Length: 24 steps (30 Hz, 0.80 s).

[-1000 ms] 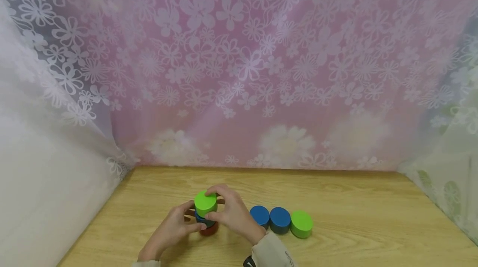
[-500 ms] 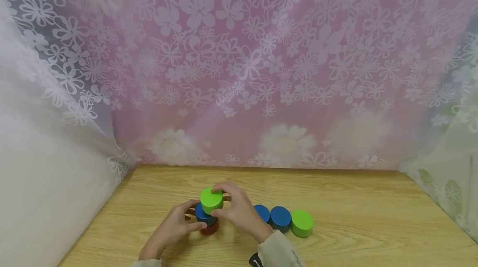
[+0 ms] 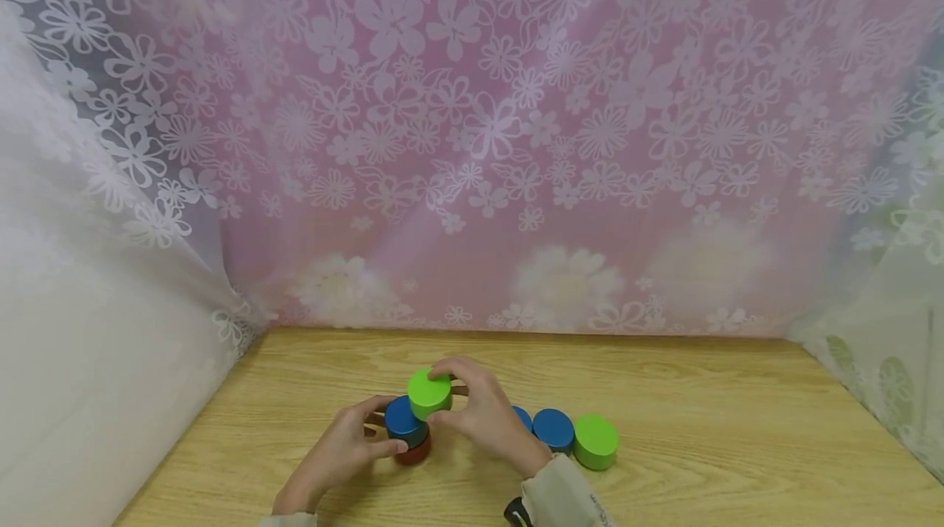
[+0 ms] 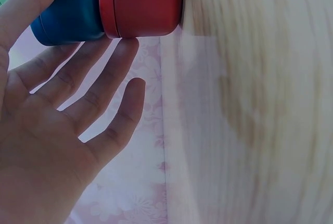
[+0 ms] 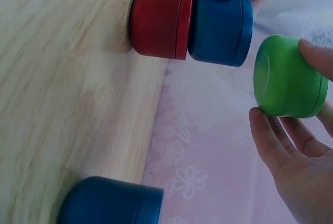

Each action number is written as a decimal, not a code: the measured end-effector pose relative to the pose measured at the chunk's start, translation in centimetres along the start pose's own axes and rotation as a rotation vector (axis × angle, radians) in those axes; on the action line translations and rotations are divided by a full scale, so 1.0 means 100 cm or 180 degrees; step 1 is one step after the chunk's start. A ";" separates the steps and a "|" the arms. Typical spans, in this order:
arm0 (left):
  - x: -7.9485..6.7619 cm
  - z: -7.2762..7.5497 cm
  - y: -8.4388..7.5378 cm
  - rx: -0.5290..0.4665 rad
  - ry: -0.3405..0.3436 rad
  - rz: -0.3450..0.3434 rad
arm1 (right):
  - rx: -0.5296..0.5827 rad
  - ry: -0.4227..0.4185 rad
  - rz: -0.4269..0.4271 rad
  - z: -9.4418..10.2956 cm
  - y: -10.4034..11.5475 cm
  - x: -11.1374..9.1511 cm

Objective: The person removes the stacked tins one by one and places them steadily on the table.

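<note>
A blue tin stands on a red tin on the table. My left hand grips the blue tin from the side, thumb near and fingers behind. In the left wrist view, fingers also reach the red tin, and the little finger is free. My right hand pinches a green tin between thumb and fingers. The right wrist view shows this green tin apart from the blue tin, above it and off to its right.
To the right on the wooden table, two blue tins stand in a row with another green tin. The nearer blue tin is partly hidden by my right wrist. A pink floral curtain hangs behind, with pale cloth at both sides.
My right hand has moved the green tin from the top of the blue tin up and to the right, uncovering more of the blue lid. The left hand has barely moved.
</note>
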<state>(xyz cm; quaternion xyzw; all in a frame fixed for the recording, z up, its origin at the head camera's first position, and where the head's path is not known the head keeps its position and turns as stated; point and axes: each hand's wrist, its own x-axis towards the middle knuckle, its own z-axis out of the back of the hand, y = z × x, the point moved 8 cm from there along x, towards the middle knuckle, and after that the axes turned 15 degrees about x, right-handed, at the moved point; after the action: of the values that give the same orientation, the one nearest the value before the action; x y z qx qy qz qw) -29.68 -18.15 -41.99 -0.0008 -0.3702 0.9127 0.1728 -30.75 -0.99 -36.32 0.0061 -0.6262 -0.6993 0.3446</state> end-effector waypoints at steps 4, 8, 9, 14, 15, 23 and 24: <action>0.000 0.000 0.000 0.0000 0.0008 0.0003 | 0.0002 -0.0019 0.0000 0.003 0.000 -0.001; -0.001 0.001 -0.001 0.0013 -0.0006 -0.0002 | -0.0034 -0.0049 0.0022 0.007 0.001 -0.002; -0.001 0.001 -0.001 0.0014 -0.0005 -0.0003 | -0.0043 -0.0056 0.0028 0.008 0.001 -0.003; -0.001 0.001 -0.001 -0.0040 -0.0019 -0.0007 | -0.0076 -0.0080 0.0082 0.012 0.003 -0.006; -0.001 0.001 -0.001 -0.0047 -0.0021 -0.0006 | -0.0083 -0.0077 0.0096 0.012 0.003 -0.006; -0.002 0.002 -0.002 -0.0067 -0.0040 0.0001 | -0.0200 -0.0098 0.0097 0.019 0.001 -0.009; -0.002 0.002 -0.002 -0.0070 -0.0039 0.0000 | -0.0196 -0.0104 0.0095 0.020 0.000 -0.009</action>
<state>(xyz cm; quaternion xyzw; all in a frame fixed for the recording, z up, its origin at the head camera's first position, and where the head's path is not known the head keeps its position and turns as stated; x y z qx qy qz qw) -29.48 -18.19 -41.76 0.0029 -0.3814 0.9086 0.1705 -30.88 1.18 -36.26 -0.0252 -0.6099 -0.7131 0.3448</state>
